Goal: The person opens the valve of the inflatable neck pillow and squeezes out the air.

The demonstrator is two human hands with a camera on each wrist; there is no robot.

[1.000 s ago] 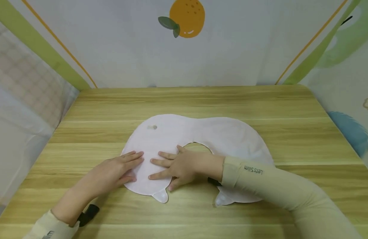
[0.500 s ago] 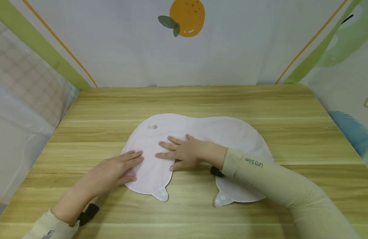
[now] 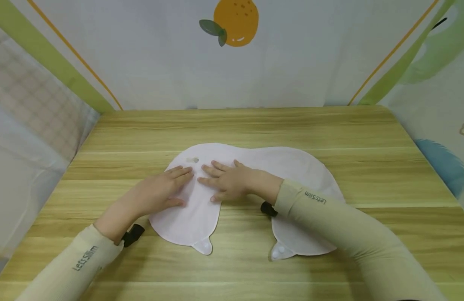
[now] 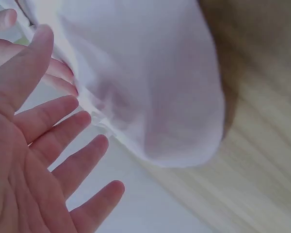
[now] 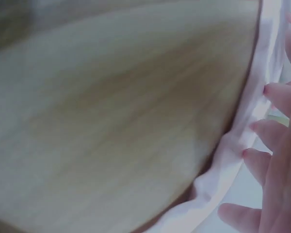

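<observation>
Bib (image 3: 292, 167) flat under fingers (image 3: 211, 169) of both hands, left lobe.

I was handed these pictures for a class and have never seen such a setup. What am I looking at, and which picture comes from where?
No machine here: a person works with two bare hands and wears three cameras. The wide picture comes from the head camera, looking down at a wooden table. On it lies a pale pink bib, spread flat, with snap tabs at its two near ends. The left hand and the right hand both rest flat on the bib's left half, fingers straight; nothing is gripped. The two blurry close-ups come from cameras on the wrists: one shows the left palm beside the cloth, the other the right hand's fingers at the bib's edge.
</observation>
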